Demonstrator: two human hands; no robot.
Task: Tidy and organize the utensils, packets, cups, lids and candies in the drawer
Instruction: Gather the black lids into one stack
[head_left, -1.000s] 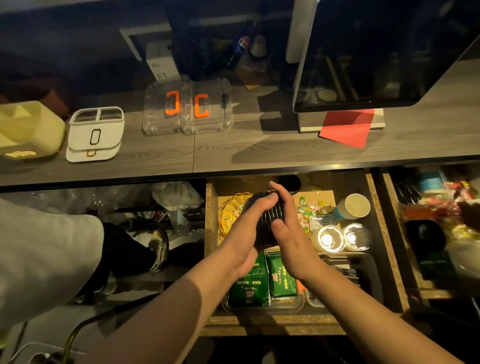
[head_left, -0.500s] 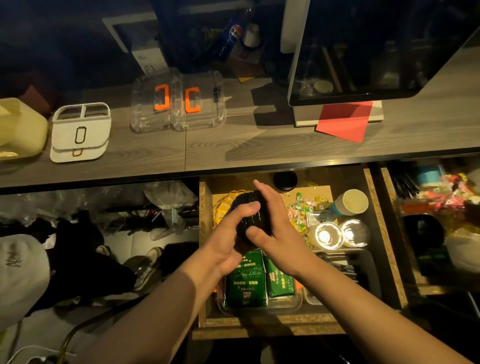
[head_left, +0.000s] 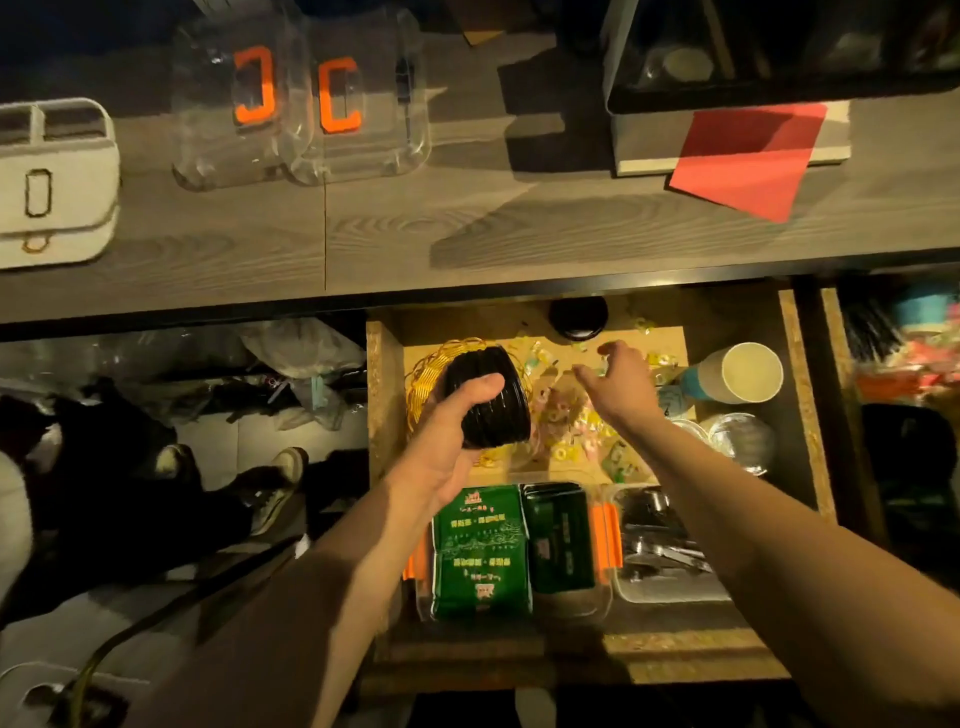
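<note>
Plainly light and stiff, the stack of black lids (head_left: 488, 400) sits gripped edgewise in the left hand (head_left: 452, 441), while the right hand (head_left: 618, 384) reaches with loose, empty fingers (head_left: 587, 371) over the slippery little candies (head_left: 566, 441).

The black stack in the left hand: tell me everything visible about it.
The black stack looks like round, ribbed plastic lids nested together, glossy and dark, tilted on edge. The left hand grips it from below, thumb curled over its front rim. It hangs above the gold wire basket at the back left of the open drawer; whether it touches the basket cannot be told. The right hand is apart from it.
</note>
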